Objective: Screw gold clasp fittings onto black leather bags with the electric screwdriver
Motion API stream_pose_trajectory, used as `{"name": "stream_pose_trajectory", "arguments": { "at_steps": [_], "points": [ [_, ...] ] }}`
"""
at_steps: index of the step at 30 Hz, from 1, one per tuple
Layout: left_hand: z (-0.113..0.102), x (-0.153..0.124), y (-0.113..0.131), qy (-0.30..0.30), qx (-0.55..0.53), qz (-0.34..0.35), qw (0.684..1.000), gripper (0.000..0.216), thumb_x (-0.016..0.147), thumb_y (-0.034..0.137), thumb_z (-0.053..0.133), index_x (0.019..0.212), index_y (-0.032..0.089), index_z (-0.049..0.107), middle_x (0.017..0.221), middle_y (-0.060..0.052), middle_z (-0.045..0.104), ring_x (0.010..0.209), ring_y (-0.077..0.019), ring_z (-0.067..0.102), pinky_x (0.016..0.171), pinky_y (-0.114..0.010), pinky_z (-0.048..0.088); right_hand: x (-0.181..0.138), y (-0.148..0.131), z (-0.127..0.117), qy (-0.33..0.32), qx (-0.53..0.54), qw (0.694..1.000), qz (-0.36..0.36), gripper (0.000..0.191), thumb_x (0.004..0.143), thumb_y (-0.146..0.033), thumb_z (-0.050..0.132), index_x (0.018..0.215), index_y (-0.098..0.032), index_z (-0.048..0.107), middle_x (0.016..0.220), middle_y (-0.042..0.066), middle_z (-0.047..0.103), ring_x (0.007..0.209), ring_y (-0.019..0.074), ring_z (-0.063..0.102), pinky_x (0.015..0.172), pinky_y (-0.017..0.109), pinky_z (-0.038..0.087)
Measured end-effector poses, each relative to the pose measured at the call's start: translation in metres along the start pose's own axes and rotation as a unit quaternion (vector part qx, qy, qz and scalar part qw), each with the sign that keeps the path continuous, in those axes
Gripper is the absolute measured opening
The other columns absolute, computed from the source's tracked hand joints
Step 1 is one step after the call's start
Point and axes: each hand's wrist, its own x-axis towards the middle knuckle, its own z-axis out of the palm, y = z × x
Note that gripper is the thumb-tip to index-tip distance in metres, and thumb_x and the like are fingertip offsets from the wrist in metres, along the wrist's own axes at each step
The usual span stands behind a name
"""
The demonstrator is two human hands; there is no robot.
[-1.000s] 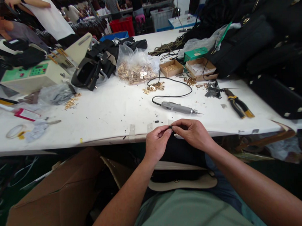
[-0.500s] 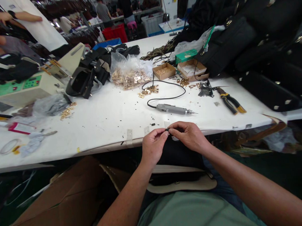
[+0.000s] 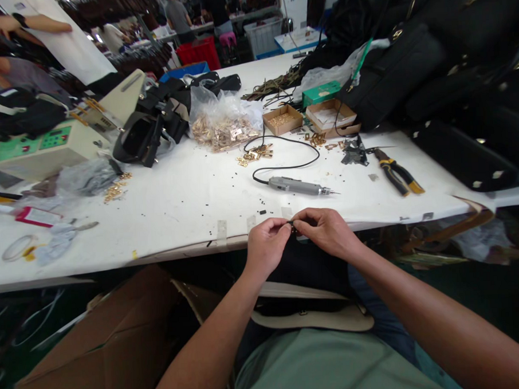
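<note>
My left hand [image 3: 268, 243] and my right hand [image 3: 323, 232] meet at the table's front edge, fingertips pinched together. Between them is a small black piece [image 3: 291, 223], mostly covered by the fingers; its exact kind cannot be made out. Under the hands, on my lap, lies a black bag with a beige-edged opening [image 3: 312, 321]. Just beyond the hands, a grey electric screwdriver [image 3: 296, 185] rests on the white table, its bit pointing right and its black cord curling back. Tiny black bits [image 3: 262, 212] are scattered near it.
Yellow-and-black pliers [image 3: 398, 174] lie to the right, beside stacked black bags [image 3: 464, 145]. Behind the screwdriver are gold metal parts [image 3: 255, 154], a plastic bag of fittings [image 3: 226, 127] and a cardboard tray [image 3: 282, 120]. A beige machine [image 3: 51, 146] stands left; a cardboard box [image 3: 98, 350] sits below.
Both hands have shifted very slightly to the right, still pinching the small black piece, which seems turned a little between the fingertips. The things on the table have stayed put.
</note>
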Motion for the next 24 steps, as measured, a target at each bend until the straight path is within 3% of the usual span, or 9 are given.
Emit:
{"name": "stream_pose_trajectory", "arguments": {
  "at_steps": [6,10,15,20,24],
  "points": [
    [0.002,0.031,-0.004,-0.001,0.013,-0.045,0.999,0.015,0.077,0.030,0.069,0.081,0.017,0.075,0.070,-0.001,0.071,0.064,-0.0140,0.064,0.062,-0.025,0.051,0.027,0.020,-0.001,-0.009,0.034,0.998,0.045,0.021,0.084,-0.024,0.063,0.098,-0.017,0.077,0.076,0.002,0.075,0.069,0.0170,0.069,0.065,0.025,0.051],
    [0.000,0.048,-0.005,-0.036,0.021,-0.071,0.997,0.015,0.077,0.029,0.069,0.081,0.016,0.075,0.070,-0.002,0.071,0.061,-0.0133,0.064,0.060,-0.025,0.052,0.049,0.030,-0.003,-0.059,0.058,0.994,0.076,0.018,0.081,-0.020,0.065,0.093,-0.015,0.078,0.072,0.003,0.073,0.065,0.0152,0.068,0.060,0.022,0.052],
    [-0.004,0.071,-0.010,-0.076,0.074,-0.083,0.991,0.010,0.079,0.023,0.067,0.078,0.015,0.074,0.060,-0.001,0.066,0.053,-0.0113,0.059,0.054,-0.022,0.047,0.068,0.033,-0.002,-0.060,0.075,0.982,0.160,0.015,0.080,-0.014,0.065,0.091,-0.013,0.077,0.064,0.003,0.071,0.054,0.0121,0.063,0.048,0.018,0.048],
    [-0.007,0.087,-0.012,-0.093,0.157,-0.048,0.982,0.008,0.079,0.020,0.069,0.082,0.018,0.076,0.068,-0.002,0.071,0.059,-0.0132,0.061,0.058,-0.025,0.045,0.077,0.032,0.001,-0.048,0.085,0.974,0.205,0.012,0.080,-0.009,0.066,0.086,-0.013,0.075,0.059,0.002,0.069,0.049,0.0107,0.061,0.045,0.016,0.049],
    [-0.014,0.073,-0.008,-0.067,0.247,0.028,0.966,0.015,0.082,0.024,0.070,0.096,0.022,0.075,0.092,-0.002,0.076,0.076,-0.0164,0.065,0.071,-0.029,0.047,0.081,0.035,0.003,-0.044,0.096,0.970,0.219,0.013,0.081,-0.007,0.064,0.087,-0.012,0.075,0.060,0.003,0.070,0.050,0.0117,0.064,0.047,0.017,0.053]
  ]
}}
